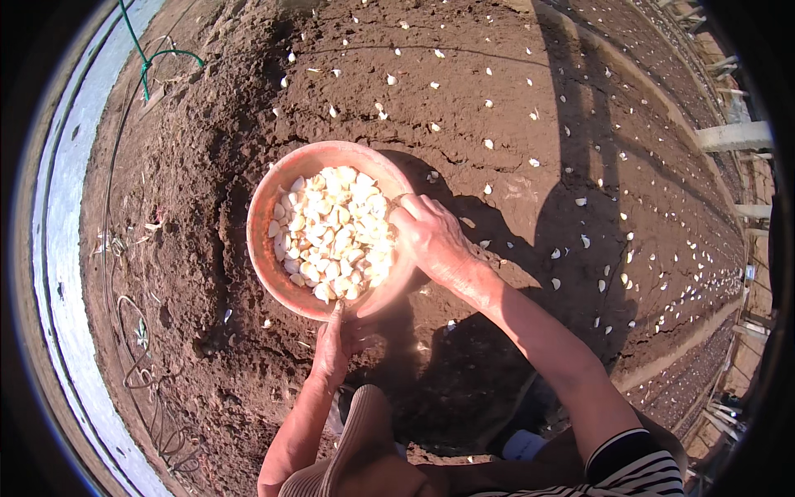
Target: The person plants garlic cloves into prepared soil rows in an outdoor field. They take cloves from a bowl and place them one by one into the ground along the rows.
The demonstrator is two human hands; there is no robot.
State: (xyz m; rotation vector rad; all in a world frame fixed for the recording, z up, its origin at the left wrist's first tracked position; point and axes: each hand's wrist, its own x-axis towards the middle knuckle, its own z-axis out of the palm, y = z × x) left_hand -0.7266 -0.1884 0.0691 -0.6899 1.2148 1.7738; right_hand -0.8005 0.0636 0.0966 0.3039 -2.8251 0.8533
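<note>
A round reddish plastic bowl full of pale garlic cloves is before me, above the brown soil. My left hand grips its near rim, thumb on top and fingers underneath. At the right side of the bowl, my right hand has its fingers bent over the rim, against the cloves. Its fingertips are partly hidden, so whether they pinch a clove or the rim is unclear. Single garlic cloves stand in the tilled soil bed in loose rows beyond and to the right of the bowl.
A pale strip runs along the left edge. Green cord and a thin dark line lie near it. Pale posts stand at the far right. A ribbed brown cap brim hangs low in view. Dark shadows cross the bed.
</note>
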